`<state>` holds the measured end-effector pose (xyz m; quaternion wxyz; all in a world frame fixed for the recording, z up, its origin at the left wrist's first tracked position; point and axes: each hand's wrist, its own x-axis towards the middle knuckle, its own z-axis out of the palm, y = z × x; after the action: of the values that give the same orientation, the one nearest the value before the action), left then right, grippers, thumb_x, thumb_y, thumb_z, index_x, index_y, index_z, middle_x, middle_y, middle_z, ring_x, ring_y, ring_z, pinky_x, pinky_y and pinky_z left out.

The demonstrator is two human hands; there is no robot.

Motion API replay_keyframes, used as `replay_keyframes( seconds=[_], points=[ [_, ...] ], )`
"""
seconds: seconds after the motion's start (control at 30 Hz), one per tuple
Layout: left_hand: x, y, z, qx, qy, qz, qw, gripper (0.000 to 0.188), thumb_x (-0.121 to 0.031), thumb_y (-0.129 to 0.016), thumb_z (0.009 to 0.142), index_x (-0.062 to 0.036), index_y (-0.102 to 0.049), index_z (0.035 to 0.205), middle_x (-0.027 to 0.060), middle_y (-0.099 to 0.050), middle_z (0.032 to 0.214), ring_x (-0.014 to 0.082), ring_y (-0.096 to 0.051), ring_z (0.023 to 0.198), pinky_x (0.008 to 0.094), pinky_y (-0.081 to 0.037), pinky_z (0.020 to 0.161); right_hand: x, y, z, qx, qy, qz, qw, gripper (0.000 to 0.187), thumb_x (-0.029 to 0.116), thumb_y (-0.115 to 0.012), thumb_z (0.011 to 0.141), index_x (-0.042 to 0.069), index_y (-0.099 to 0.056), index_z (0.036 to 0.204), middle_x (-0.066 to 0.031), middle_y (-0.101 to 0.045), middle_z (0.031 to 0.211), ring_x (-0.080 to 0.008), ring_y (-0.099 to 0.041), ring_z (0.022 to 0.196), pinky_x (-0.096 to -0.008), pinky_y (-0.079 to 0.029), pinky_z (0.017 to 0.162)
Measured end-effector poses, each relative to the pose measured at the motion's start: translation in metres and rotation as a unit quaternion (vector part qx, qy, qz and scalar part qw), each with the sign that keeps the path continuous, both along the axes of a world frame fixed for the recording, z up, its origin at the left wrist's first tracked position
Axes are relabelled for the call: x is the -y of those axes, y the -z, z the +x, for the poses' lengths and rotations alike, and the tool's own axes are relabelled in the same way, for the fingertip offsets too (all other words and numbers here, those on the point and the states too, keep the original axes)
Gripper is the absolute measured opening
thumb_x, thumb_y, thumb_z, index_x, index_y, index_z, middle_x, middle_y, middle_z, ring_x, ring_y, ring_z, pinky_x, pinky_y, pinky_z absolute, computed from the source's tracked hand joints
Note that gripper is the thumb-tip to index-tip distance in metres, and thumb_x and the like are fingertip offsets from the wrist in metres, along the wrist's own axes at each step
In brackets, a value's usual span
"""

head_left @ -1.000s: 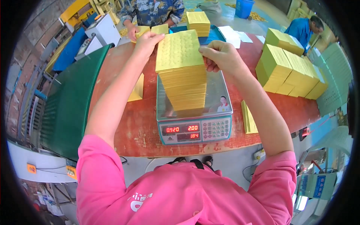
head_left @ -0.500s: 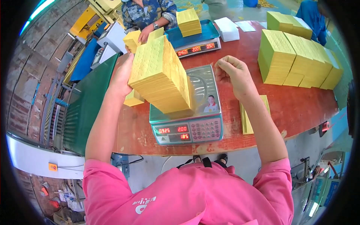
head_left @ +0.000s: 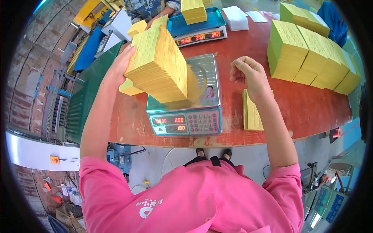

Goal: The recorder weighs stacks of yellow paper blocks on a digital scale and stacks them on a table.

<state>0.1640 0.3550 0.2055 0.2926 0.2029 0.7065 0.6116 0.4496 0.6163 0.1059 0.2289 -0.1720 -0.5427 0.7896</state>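
Observation:
A tall stack of yellow paper sheets with wavy embossing stands on a digital scale with a metal plate and lit red digits. My left hand lies along the stack's left side, fingers stretched out and touching it; part of the fingers is hard to make out. To the right of the scale, my right hand hovers over the red table, its fingers curled in and no paper showing in them. Below that hand and partly behind its wrist lies a thin yellow bundle.
Large yellow stacks stand in rows at the right. A second scale with a blue tray carries another yellow stack. White paper lies beside it. Across the table a person's arm reaches near small yellow stacks.
The whole view has shifted, putting the scale farther up and left. My right hand has moved rightward away from the scale. The red digits have changed. My left hand stays against the stack.

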Motion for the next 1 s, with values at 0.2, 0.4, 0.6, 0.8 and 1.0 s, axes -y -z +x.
replay_keyframes(
  seconds=[0.2, 0.4, 0.6, 0.8, 1.0],
  points=[
    [0.004, 0.001, 0.003, -0.011, 0.026, 0.010, 1.000, 0.045, -0.027, -0.044, 0.103, -0.0062, -0.040, 0.143, 0.0067, -0.055, 0.134, 0.0166, -0.054, 0.121, 0.0324, -0.043, 0.099, 0.024, 0.000, -0.002, 0.006, 0.001, 0.011, 1.000, 0.018, 0.019, -0.057, 0.094, 0.004, -0.063, 0.087, -0.0044, -0.064, 0.077, -0.0129, -0.061, 0.068, -0.0261, -0.047, 0.065],
    [0.010, 0.009, 0.005, 0.056, -0.052, 0.078, 0.994, 0.042, -0.033, -0.044, 0.103, -0.0043, -0.051, 0.133, 0.0081, -0.055, 0.134, 0.0164, -0.056, 0.117, 0.0319, -0.045, 0.098, 0.063, -0.008, 0.002, -0.009, 0.030, -0.009, 0.999, 0.015, 0.015, -0.056, 0.095, 0.003, -0.063, 0.091, -0.0043, -0.063, 0.080, -0.0128, -0.059, 0.072, -0.0276, -0.048, 0.068],
    [0.080, 0.035, -0.004, 0.027, -0.028, 0.124, 0.992, 0.071, -0.051, -0.049, 0.098, -0.0001, -0.033, 0.145, 0.0158, -0.045, 0.141, 0.0258, -0.045, 0.128, 0.0469, -0.038, 0.106, 0.108, 0.019, 0.015, -0.038, 0.065, -0.052, 0.996, 0.014, 0.013, -0.053, 0.097, 0.003, -0.062, 0.093, -0.0047, -0.061, 0.082, -0.0147, -0.059, 0.073, -0.0276, -0.047, 0.066],
    [0.152, 0.068, -0.026, 0.085, -0.081, 0.083, 0.990, 0.074, -0.051, -0.051, 0.096, 0.0020, -0.032, 0.145, 0.0228, -0.043, 0.140, 0.0299, -0.044, 0.130, 0.0463, -0.038, 0.107, 0.142, 0.042, 0.016, -0.034, 0.116, -0.122, 0.985, 0.012, 0.012, -0.052, 0.098, 0.004, -0.059, 0.092, -0.0046, -0.059, 0.081, -0.0146, -0.057, 0.071, -0.0280, -0.046, 0.064],
    [0.168, 0.075, -0.038, 0.088, -0.073, 0.085, 0.990, 0.071, -0.051, -0.047, 0.098, 0.0025, -0.034, 0.143, 0.0228, -0.045, 0.139, 0.0299, -0.045, 0.129, 0.0449, -0.039, 0.106, 0.162, 0.039, -0.004, -0.033, 0.116, -0.095, 0.988, 0.012, 0.013, -0.051, 0.098, 0.004, -0.058, 0.093, -0.0052, -0.059, 0.083, -0.0145, -0.056, 0.071, -0.0283, -0.045, 0.064]
  ],
)
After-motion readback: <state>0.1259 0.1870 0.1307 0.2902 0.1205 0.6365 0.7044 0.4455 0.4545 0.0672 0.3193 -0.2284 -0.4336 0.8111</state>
